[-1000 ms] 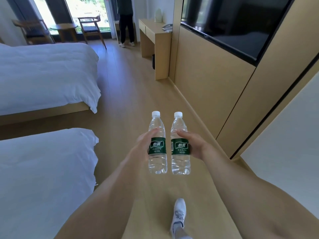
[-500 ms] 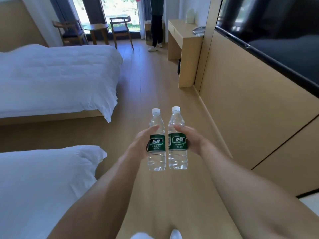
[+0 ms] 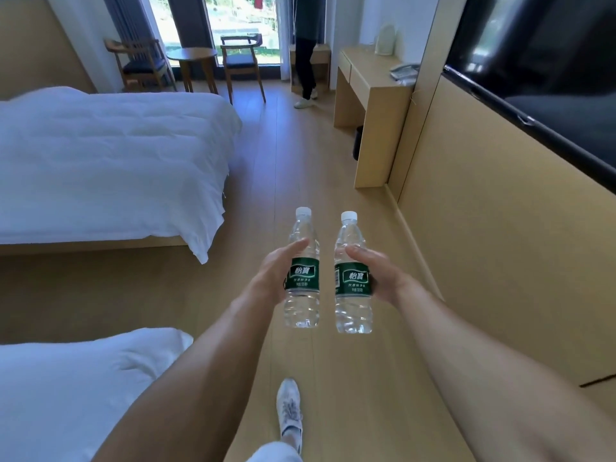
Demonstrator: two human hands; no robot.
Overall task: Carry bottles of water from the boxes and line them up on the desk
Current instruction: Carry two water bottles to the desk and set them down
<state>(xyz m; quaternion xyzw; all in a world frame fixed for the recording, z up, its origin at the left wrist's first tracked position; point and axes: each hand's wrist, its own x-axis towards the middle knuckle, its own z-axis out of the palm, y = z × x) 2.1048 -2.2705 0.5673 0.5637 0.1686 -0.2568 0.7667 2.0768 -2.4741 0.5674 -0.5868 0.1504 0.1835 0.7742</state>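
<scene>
Hands (image 3: 266, 278) (image 3: 383, 278) grip 2 bottles (image 3: 301, 271) (image 3: 353, 278) upright, apart | aisle btw bed (image 3: 100, 161)/wall (image 3: 500, 228)

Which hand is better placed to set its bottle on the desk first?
Probably the right hand. It grips the right bottle on the side nearer the desk, which stands ahead along the right wall. The left hand grips the left bottle on the bed's side.
</scene>
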